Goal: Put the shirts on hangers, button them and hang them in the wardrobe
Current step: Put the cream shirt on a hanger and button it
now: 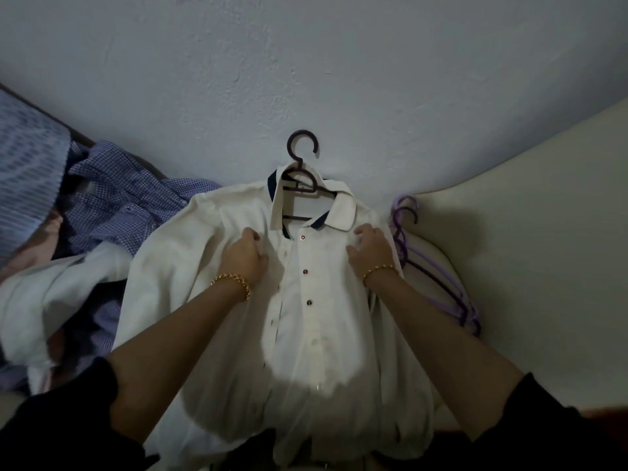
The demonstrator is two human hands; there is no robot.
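L hand [246, 254] + R hand [368, 246] grip 1 white shirt [323, 334], on 1 dark hanger [304, 191].

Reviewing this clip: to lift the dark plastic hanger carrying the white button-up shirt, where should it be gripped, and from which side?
Probably the hook and neck of the dark plastic hanger, approached from the far side, beyond the collar. Only that part sticks out clear; the white button-up shirt covers its shoulders.
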